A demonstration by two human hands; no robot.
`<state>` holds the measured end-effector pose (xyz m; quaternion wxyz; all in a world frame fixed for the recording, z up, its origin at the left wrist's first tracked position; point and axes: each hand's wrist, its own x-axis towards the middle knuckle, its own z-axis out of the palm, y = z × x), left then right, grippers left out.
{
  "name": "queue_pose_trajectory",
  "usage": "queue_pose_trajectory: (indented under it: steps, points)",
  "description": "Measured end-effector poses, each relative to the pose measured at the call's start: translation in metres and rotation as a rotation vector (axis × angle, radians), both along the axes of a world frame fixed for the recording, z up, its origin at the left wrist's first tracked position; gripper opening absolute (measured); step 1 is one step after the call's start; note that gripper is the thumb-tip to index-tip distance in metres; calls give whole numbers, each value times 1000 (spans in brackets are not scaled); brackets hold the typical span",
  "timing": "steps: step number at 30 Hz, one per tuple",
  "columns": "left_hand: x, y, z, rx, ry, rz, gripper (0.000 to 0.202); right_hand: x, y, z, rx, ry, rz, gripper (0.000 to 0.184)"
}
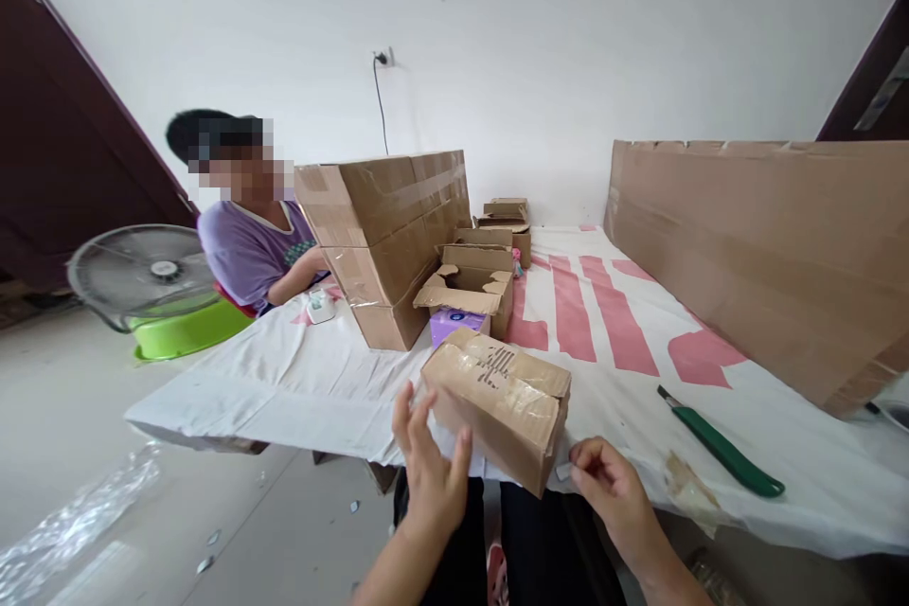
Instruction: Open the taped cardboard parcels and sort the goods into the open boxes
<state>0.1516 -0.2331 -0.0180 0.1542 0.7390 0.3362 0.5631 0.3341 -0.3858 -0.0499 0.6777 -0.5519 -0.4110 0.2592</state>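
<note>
In front of me a taped cardboard box (497, 398) sits at the table's near edge, dark printed marks on its top. My left hand (432, 469) is raised beside the box's left end, fingers spread and holding nothing; whether a fingertip touches the cardboard I cannot tell. Close to the box's right lower corner, my right hand (611, 483) pinches a small whitish piece (563, 471) between thumb and fingers. Behind the box stands a purple carton (458, 324) next to an opened cardboard box (501, 308).
Stacked cardboard boxes (387, 275) rise at the left, and a large cardboard box (753, 256) stands at the right. A green utility knife (728, 453) lies on the cloth-covered table (284, 398). Beyond the stack sits another person (248, 227), near a fan (142, 275).
</note>
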Motion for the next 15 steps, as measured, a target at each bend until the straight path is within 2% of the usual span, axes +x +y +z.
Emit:
queue_pose_trajectory:
  steps: [1,2,4,6,8,11,13,15]
  points:
    - [-4,-12,-5,97,-37,-84,41,-3,-4,-1,-22,-63,24,19]
    - [-6,-24,-10,145,-44,-240,36,-8,-7,-2,-41,-136,45,16]
    - [-7,-44,-22,114,-12,-555,35,-18,-8,-1,-44,-303,66,11]
    - [-4,-54,-34,4,-14,-743,31,-29,-4,1,9,-471,60,10]
    - [-3,-54,-43,-167,-70,-779,21,-36,2,6,80,-601,48,13]
    - [-9,-38,-45,-417,-162,-708,17,-39,9,10,141,-698,29,15]
    - [-17,-26,-41,-501,-191,-679,13,-38,12,8,149,-733,15,15]
    - [-24,-18,-38,-512,-165,-752,11,-40,14,0,144,-784,10,16]
